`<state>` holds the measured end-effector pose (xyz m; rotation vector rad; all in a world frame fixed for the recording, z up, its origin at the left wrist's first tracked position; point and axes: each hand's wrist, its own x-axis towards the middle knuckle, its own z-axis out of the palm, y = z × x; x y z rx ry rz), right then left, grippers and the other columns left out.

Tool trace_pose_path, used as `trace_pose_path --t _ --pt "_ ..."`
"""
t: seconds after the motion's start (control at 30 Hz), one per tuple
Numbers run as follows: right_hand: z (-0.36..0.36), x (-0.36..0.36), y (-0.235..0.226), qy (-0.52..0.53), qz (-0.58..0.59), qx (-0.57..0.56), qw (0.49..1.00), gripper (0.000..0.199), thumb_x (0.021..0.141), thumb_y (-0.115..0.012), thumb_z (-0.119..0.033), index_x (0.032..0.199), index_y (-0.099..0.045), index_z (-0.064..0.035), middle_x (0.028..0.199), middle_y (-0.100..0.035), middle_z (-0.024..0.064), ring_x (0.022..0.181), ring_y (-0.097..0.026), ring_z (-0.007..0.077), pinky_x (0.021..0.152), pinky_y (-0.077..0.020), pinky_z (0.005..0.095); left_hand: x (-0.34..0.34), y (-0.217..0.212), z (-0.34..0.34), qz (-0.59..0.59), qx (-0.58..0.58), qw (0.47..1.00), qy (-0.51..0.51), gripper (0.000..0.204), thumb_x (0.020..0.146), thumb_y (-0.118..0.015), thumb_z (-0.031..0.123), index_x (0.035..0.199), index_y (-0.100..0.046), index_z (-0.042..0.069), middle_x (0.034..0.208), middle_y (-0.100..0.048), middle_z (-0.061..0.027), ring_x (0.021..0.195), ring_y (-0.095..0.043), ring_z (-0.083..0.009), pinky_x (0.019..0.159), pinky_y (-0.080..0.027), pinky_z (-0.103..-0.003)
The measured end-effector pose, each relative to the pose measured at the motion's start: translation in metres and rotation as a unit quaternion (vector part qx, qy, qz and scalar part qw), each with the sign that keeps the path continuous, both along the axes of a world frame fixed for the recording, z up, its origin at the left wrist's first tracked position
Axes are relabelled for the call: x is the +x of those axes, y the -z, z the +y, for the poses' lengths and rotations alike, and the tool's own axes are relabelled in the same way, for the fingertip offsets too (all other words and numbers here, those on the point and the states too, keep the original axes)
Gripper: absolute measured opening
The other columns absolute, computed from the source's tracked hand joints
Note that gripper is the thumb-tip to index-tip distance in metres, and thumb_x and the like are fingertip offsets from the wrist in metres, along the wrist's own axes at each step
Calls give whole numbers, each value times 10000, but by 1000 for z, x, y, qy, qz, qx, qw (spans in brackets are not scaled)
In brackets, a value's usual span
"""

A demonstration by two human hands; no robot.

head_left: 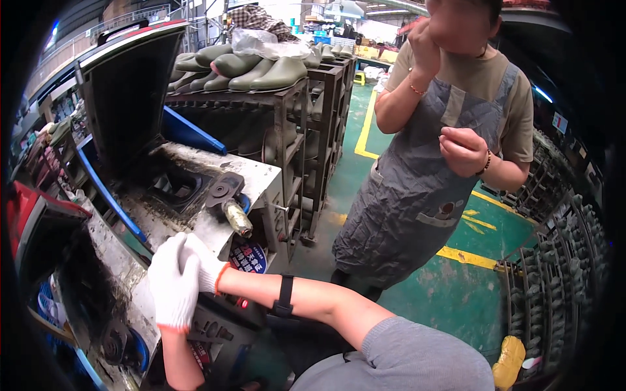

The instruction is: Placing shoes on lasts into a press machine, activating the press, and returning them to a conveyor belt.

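My left hand (173, 288) and my right hand (208, 263) wear white knitted gloves and meet in front of the machine bench. The left fingers are bent and pressed together against the right hand; anything between them is hidden. Most of the right fingers lie out of sight behind the left hand, while the glove's orange cuff shows at the wrist. Just beyond stands a grimy machine with a raised dark lid (134, 98) and an opening (177, 189) in its top. A dark round clamp (226, 189) with a tape-wrapped handle (237, 219) sits at its right corner.
A second machine with a red-edged lid (49, 218) stands at the left. Olive rubber shoes (277, 73) are piled on a metal rack (293, 124) behind. Across the green floor (355, 176), a person in a grey apron (417, 189) stands close by. More racks (548, 280) line the right.
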<state>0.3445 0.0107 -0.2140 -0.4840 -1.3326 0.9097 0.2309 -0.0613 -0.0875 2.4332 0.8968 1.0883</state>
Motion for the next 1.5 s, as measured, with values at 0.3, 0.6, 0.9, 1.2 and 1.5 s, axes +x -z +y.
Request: trace_pose_path --t 0.3,0.6,0.9,1.2,1.5 --pt "-20 -22 -13 325 -486 -5 811 427 945 -506 -364 1293 -646 -159 1322 -673 168 1286 -552 382 1137 -375 540 41 25 86 209 76 975 -18 140 836 -652 199 872 -729 88 979 -701 -155 951 -654 -383 881 -521 -510" --pt "-19 -33 -22 248 -512 -73 819 422 904 -571 -360 1240 -688 -132 1342 -660 166 1345 -514 381 1135 -358 555 30 42 105 174 -62 983 17 231 825 -685 217 805 -689 -14 830 -689 -223 817 -664 -389 803 -522 -472" --pt "-19 -48 -10 254 -456 -60 851 440 916 -559 -364 1263 -681 -124 1382 -646 159 1355 -512 375 1162 -354 538 20 36 94 170 -61 984 2 237 846 -662 209 838 -711 -23 768 -685 -194 710 -620 -261 722 -518 -409" --pt "-34 -28 -2 318 -444 40 837 418 880 -610 -355 1179 -708 -80 1213 -711 229 1168 -640 410 1062 -479 502 23 34 82 208 47 977 1 334 893 -676 383 874 -740 55 904 -725 -210 891 -679 -430 815 -527 -527" --pt "-61 -19 -54 288 -549 -51 783 442 955 -565 -303 1296 -614 -28 1297 -639 242 1258 -571 394 1103 -422 504 26 28 76 174 -14 984 -13 340 872 -668 386 873 -755 58 906 -745 -197 886 -705 -398 818 -546 -490"
